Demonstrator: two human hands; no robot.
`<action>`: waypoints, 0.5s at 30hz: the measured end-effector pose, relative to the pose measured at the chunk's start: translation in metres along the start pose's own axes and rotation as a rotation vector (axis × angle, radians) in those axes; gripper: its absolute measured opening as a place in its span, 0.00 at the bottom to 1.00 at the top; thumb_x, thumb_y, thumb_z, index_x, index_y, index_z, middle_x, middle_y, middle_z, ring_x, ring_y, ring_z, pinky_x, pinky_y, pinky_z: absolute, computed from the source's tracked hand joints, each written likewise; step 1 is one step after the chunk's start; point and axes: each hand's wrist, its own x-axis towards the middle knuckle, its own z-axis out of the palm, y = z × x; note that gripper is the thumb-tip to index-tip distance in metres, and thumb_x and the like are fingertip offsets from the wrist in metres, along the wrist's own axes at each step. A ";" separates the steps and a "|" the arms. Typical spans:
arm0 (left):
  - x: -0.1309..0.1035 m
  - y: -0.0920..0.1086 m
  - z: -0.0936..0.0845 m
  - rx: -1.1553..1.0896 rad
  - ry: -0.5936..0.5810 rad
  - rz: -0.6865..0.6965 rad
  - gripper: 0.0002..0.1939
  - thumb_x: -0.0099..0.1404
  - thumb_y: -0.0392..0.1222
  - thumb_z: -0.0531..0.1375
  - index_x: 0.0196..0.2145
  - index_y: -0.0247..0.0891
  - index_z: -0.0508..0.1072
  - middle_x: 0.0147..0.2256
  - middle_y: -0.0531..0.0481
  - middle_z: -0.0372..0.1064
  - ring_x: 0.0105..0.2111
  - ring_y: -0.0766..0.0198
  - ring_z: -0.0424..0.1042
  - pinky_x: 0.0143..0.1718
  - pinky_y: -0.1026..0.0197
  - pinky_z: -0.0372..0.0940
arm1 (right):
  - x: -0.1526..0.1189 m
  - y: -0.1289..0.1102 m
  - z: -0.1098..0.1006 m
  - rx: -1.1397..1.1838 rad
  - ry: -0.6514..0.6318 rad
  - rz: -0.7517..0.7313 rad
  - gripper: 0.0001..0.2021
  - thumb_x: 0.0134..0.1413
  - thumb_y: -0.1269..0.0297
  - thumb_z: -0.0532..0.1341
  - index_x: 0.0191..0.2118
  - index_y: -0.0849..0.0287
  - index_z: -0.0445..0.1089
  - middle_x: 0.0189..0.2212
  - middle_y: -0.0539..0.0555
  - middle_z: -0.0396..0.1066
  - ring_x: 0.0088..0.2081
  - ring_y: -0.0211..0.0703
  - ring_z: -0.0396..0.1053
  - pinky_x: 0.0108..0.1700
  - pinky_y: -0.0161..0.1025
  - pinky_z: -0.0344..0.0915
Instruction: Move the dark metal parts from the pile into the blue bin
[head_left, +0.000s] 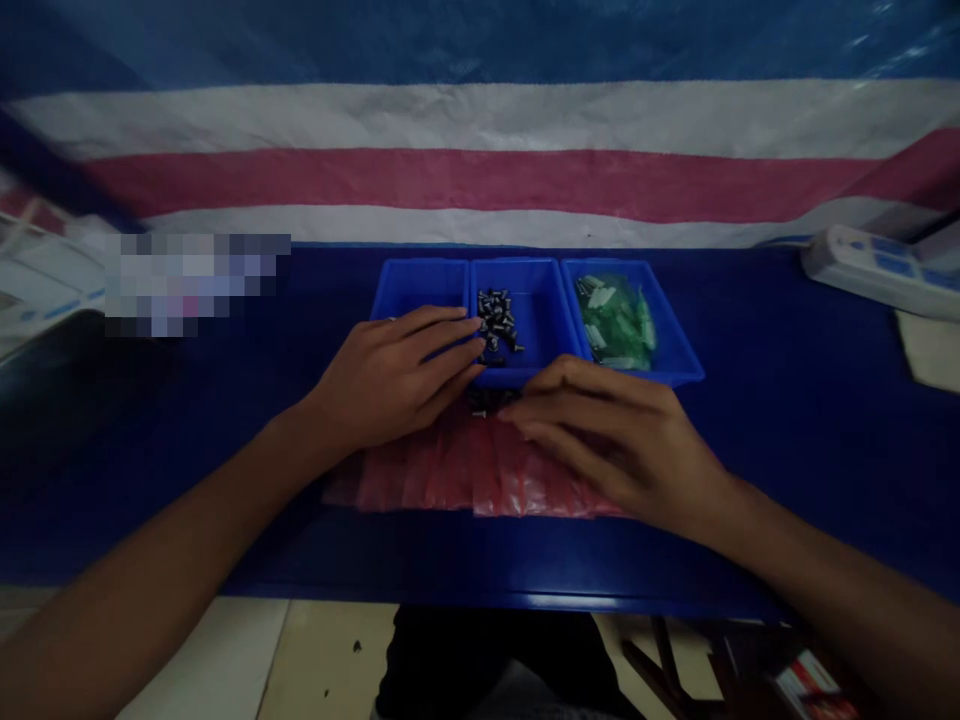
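My left hand (pixel 397 378) lies with its fingers stretched out over the front of the left blue bin (pixel 424 280), fingertips at the wall of the middle bin (pixel 536 310). Loose dark screws (pixel 495 315) are heaped on the left side of that middle bin. A smaller group of screws (pixel 484 402) lies just in front of it, by a row of overlapping red plastic bags (pixel 487 475). My right hand (pixel 615 430) has its fingertips drawn together at these screws. Whether a screw is pinched between them is hidden.
In the right blue bin (pixel 679 345) are green translucent bags (pixel 634 325) and pale slim pieces. A white power strip (pixel 877 270) stands at the far right of the blue table (pixel 787 440). A striped sheet (pixel 480 120) hangs behind. A dark rounded object (pixel 60 390) is at left.
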 end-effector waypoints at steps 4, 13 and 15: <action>0.000 -0.001 0.001 0.000 0.018 0.016 0.11 0.77 0.39 0.60 0.51 0.33 0.79 0.53 0.43 0.80 0.54 0.52 0.80 0.48 0.54 0.81 | 0.004 -0.006 -0.002 0.396 0.036 0.206 0.07 0.74 0.67 0.62 0.41 0.57 0.76 0.30 0.51 0.75 0.33 0.38 0.75 0.37 0.36 0.75; -0.001 -0.002 0.001 -0.028 0.000 -0.005 0.11 0.77 0.38 0.61 0.53 0.35 0.79 0.55 0.43 0.79 0.56 0.51 0.79 0.51 0.52 0.80 | 0.007 -0.008 -0.004 0.897 0.053 0.642 0.12 0.65 0.55 0.71 0.37 0.58 0.76 0.20 0.46 0.74 0.17 0.34 0.70 0.17 0.29 0.64; -0.001 -0.002 0.001 -0.027 -0.009 0.002 0.12 0.77 0.38 0.60 0.53 0.36 0.79 0.55 0.43 0.79 0.56 0.51 0.79 0.51 0.52 0.80 | 0.009 -0.008 -0.006 0.901 0.146 0.609 0.10 0.67 0.56 0.69 0.46 0.57 0.77 0.34 0.52 0.82 0.29 0.41 0.81 0.25 0.32 0.75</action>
